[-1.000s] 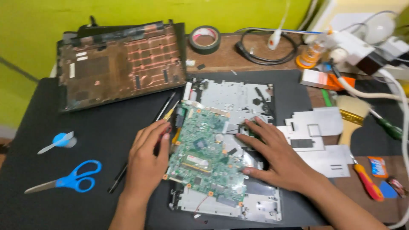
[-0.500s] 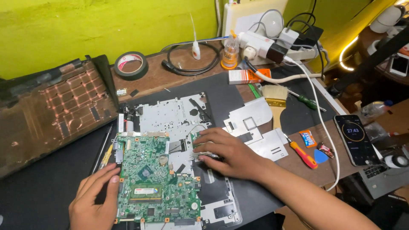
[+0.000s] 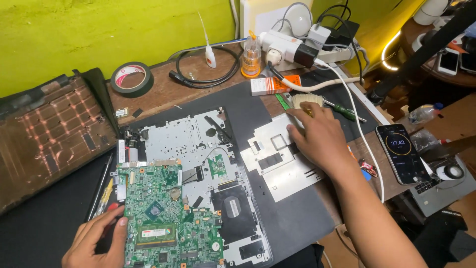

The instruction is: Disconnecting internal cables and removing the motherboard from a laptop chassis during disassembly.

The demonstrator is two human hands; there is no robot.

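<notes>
A green motherboard (image 3: 168, 218) lies on the opened laptop chassis (image 3: 186, 136) at the lower left. My left hand (image 3: 96, 243) grips the board's left edge, thumb on top. My right hand (image 3: 320, 136) reaches out to the right, above two silver metal shield plates (image 3: 277, 166). Its fingertips rest on a pale-bristled brush (image 3: 305, 100). Whether they have closed around the brush is hidden by the hand itself.
A dark laptop bottom cover (image 3: 47, 139) leans at the left. At the back are a tape roll (image 3: 130, 78), a coiled cable (image 3: 206, 74), a small bottle (image 3: 251, 54) and a power strip (image 3: 292, 47). A green-handled screwdriver (image 3: 347, 111) and a phone (image 3: 399, 151) lie to the right.
My right hand has left the laptop chassis and moved right and away to the brush. The view has swung right. My left hand stays on the motherboard's edge.
</notes>
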